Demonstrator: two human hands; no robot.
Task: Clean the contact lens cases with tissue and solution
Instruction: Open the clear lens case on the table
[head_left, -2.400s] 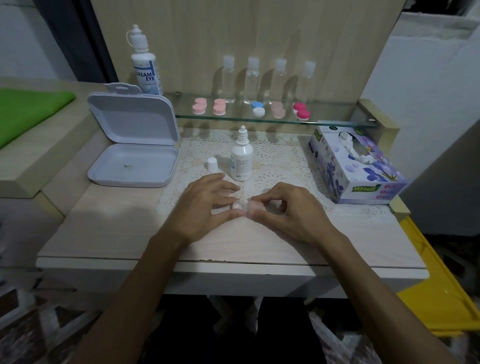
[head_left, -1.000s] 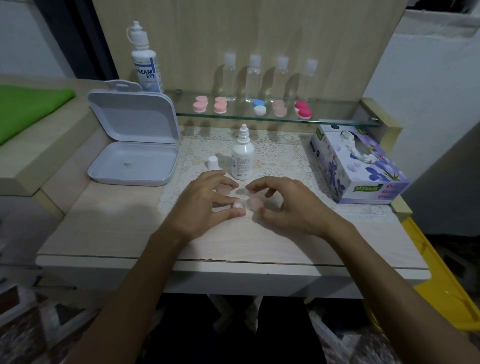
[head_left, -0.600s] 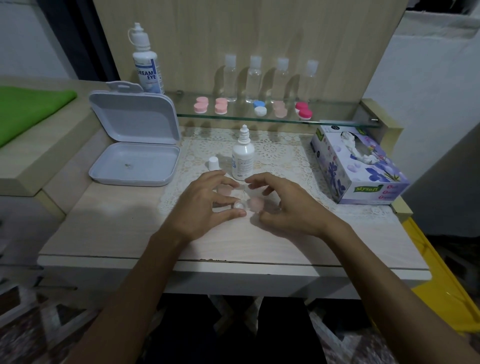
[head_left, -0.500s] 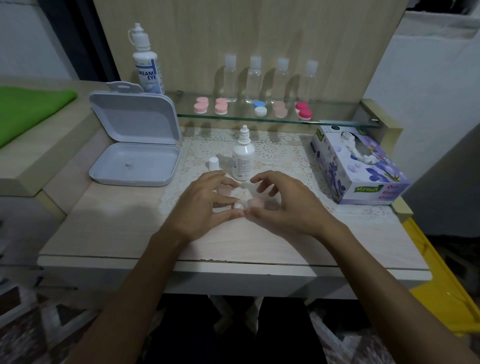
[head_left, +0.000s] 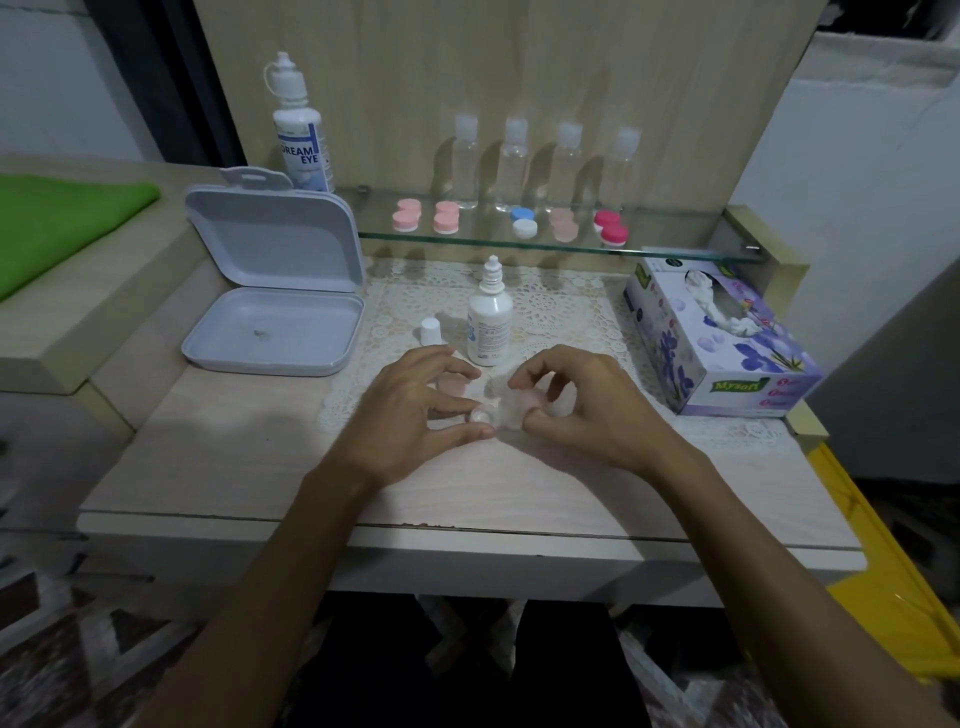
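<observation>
- Right hand (head_left: 582, 410) has drawn the tissue (head_left: 506, 402) into a pinch, wiping the case (head_left: 480, 414) at its 9 o'clock
- Left hand (head_left: 415, 410) still pinches that case; cleaning underway

Just beyond your hands the dropper bottle (head_left: 489, 326) and its loose cap (head_left: 430, 331) block forward reach. Tissue box (head_left: 719, 340) crowds your right, open white case (head_left: 275, 312) your left. Bare tabletop (head_left: 467, 493) nearer you.

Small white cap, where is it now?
Head view: the small white cap stands on the lace mat, just left of the dropper bottle, beyond the left hand.
</observation>
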